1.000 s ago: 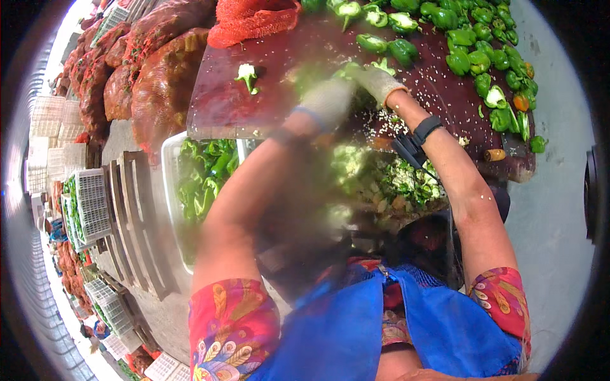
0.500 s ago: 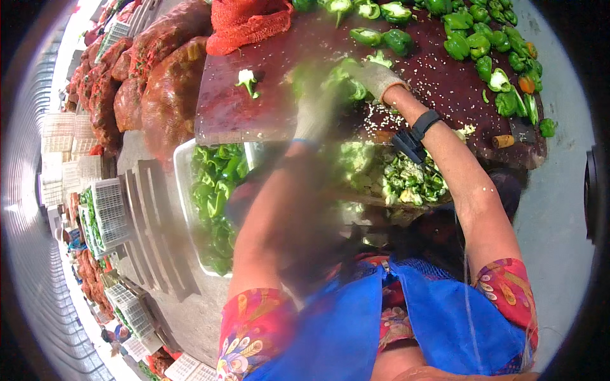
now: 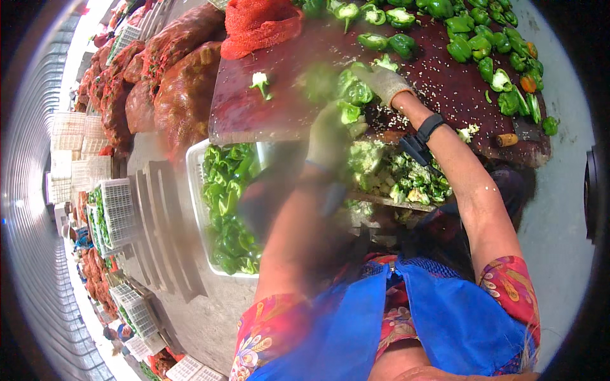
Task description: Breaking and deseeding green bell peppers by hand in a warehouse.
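Note:
My gloved left hand (image 3: 326, 134) is at the near edge of the dark red table, its fingers closed round a cut green pepper piece (image 3: 349, 112). Just beyond it, my gloved right hand (image 3: 386, 84) has its fingers curled on a green bell pepper (image 3: 354, 89). The two hands nearly meet; a blurry patch in the picture partly hides the left hand and wrist. Beside the right hand lies a pale cut pepper piece (image 3: 385, 62). A pepper core with its stem (image 3: 260, 83) sits alone to the left.
A white crate (image 3: 197, 184) of green peppers stands below the table's left edge. Trimmings (image 3: 419, 181) are heaped under the near edge. Whole peppers (image 3: 478, 43) cover the far right of the table (image 3: 292, 63). A red mesh bag (image 3: 259, 28) lies far left; full sacks (image 3: 187, 89) stand beyond.
My left hand has moved slightly right and nearer to me, now with a cut pepper piece in its fingers. My right hand stays by the pepper. The whole view has shifted slightly.

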Available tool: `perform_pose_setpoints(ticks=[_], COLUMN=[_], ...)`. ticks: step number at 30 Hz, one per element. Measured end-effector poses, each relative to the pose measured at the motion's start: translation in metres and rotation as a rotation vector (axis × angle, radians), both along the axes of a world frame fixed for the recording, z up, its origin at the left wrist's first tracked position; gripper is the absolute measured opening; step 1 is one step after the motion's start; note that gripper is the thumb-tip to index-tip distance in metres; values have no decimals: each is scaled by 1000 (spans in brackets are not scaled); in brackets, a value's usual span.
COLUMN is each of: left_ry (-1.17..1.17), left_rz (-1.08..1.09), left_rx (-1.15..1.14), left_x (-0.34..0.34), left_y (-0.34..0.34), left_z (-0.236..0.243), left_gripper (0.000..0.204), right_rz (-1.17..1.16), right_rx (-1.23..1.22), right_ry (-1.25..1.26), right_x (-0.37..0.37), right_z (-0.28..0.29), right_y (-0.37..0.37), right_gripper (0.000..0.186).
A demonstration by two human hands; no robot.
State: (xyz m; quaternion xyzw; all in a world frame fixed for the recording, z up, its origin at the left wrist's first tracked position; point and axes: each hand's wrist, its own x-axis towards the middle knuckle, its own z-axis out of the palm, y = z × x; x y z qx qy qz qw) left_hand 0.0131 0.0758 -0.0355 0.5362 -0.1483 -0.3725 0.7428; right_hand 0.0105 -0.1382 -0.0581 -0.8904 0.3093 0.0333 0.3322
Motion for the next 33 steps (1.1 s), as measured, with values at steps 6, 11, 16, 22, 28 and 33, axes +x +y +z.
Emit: perform_pose_setpoints(ticks=[6, 11, 16, 22, 28, 33], left_ry=[-274, 243, -538, -311, -798, -67], left_rz=[48, 194, 401, 441, 380, 183], left_rx=[293, 148, 258, 161, 358, 108], left_x=[-16, -27, -33, -57, -54, -61], left_y=[7, -27, -31, -23, -18, -13], left_z=[11, 0, -22, 17, -1, 31], left_gripper=[37, 41, 35, 34, 37, 40], right_rz=[-140, 352, -2, -95, -42, -444], right_rx=[29, -724, 232, 185, -135, 714], right_ry=[-338, -701, -643, -724, -737, -764], right_x=[-37, -99, -102, -108, -120, -132], right_z=[33, 31, 39, 34, -7, 60], right_y=[21, 68, 130, 143, 131, 147], right_gripper=[81, 35, 44, 34, 47, 57])
